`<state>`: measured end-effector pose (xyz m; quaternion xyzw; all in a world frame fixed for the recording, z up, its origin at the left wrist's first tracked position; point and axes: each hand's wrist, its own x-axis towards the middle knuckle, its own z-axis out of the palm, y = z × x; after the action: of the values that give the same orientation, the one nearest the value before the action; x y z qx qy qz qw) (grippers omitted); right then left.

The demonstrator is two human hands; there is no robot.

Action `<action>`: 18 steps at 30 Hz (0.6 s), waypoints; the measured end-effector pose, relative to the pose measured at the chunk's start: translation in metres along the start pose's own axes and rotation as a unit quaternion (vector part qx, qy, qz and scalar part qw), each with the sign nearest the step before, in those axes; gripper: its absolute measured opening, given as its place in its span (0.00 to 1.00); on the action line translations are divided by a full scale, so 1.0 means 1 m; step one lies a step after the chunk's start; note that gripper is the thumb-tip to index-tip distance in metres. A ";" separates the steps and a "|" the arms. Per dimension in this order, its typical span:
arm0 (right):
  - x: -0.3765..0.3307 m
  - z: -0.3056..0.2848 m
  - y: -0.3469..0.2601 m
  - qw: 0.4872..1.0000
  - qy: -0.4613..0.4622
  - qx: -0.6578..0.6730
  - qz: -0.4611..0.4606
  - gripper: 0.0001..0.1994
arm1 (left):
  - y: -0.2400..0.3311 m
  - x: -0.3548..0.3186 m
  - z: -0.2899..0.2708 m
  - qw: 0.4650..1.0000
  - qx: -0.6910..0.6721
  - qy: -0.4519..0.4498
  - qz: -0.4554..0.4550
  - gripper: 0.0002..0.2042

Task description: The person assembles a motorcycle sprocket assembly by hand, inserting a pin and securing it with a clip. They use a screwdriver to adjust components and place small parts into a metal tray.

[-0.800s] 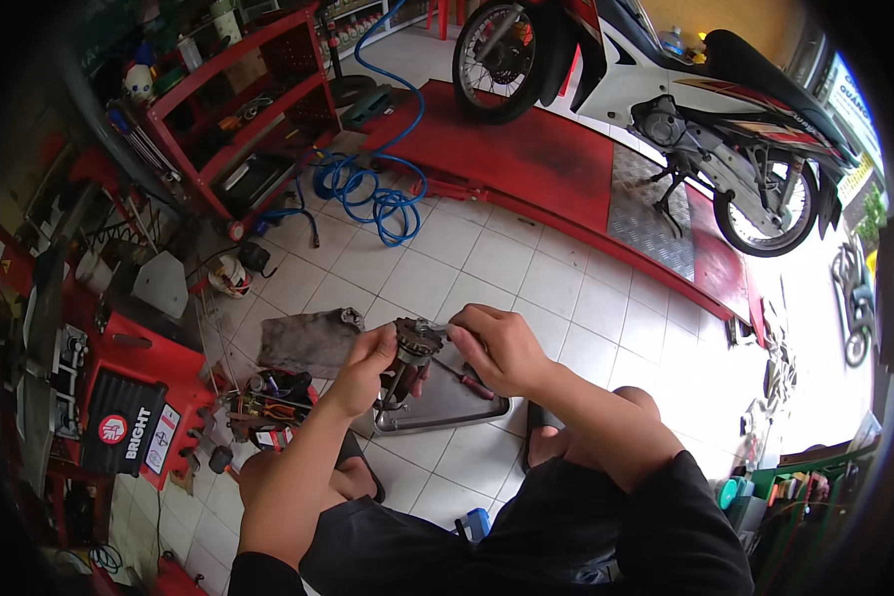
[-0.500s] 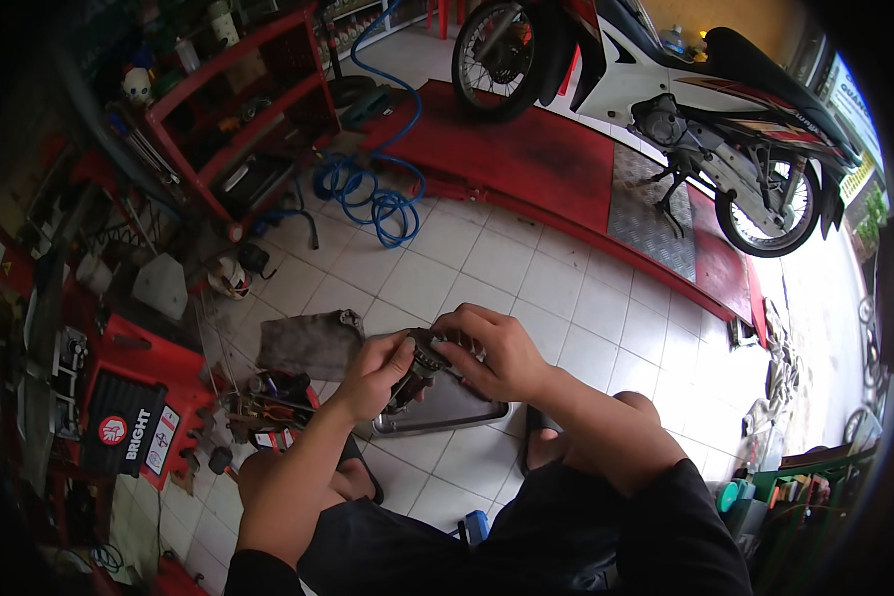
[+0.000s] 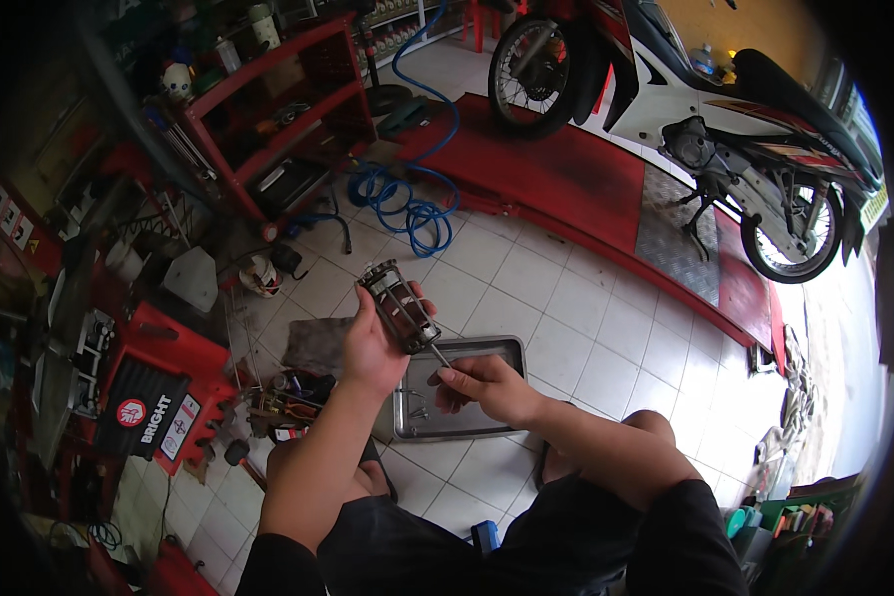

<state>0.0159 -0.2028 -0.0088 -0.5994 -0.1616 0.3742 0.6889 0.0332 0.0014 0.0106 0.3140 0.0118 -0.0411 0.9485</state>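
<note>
My left hand (image 3: 370, 356) grips a dark metal cylindrical part (image 3: 401, 308) with long openings along its side, through which something reddish shows. The part is tilted, its lower end toward the right. A thin metal rod (image 3: 438, 353) sticks out from that end. My right hand (image 3: 489, 389) is closed, thumb and fingers pinching the rod's lower end. Below both hands a grey metal tray (image 3: 513, 350) lies on the tiled floor. Several small metal pieces (image 3: 416, 405) lie in it, partly hidden by my right hand.
A dark cloth (image 3: 316, 343) and a pile of hand tools (image 3: 286, 399) lie left of the tray. Beyond are a coiled blue hose (image 3: 422, 223), a red shelf cart (image 3: 243, 169) and a motorbike (image 3: 685, 129) on a red lift (image 3: 556, 199). A red machine (image 3: 159, 348) stands at left.
My left hand now holds the cylindrical part raised. My right hand has come away from the part's body, down to the rod at its lower end. The tray shows more. The view has shifted.
</note>
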 end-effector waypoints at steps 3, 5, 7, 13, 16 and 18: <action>-0.001 0.004 0.004 0.999 0.006 -0.029 -0.016 0.20 | -0.007 -0.002 -0.002 1.000 0.014 0.010 0.009 0.29; -0.003 0.005 0.001 0.999 -0.002 -0.046 -0.013 0.20 | -0.009 -0.003 -0.005 1.000 0.005 0.002 0.017 0.29; -0.005 0.004 -0.007 0.998 -0.018 -0.064 -0.002 0.20 | -0.010 -0.004 -0.012 0.999 -0.028 -0.014 0.023 0.28; -0.005 0.000 -0.028 0.995 0.003 -0.093 -0.030 0.20 | -0.010 -0.004 -0.014 0.994 -0.110 0.018 0.007 0.22; -0.007 -0.003 -0.031 0.988 -0.011 -0.147 -0.045 0.19 | -0.004 -0.008 0.021 0.993 -0.083 0.082 -0.008 0.18; -0.011 0.009 -0.034 0.989 -0.013 -0.139 -0.053 0.19 | -0.006 -0.006 0.006 0.995 -0.067 0.078 -0.002 0.17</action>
<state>0.0128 -0.2042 0.0276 -0.6753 -0.2526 0.3184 0.6154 0.0264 -0.0067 0.0126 0.2519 0.0887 -0.0178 0.9635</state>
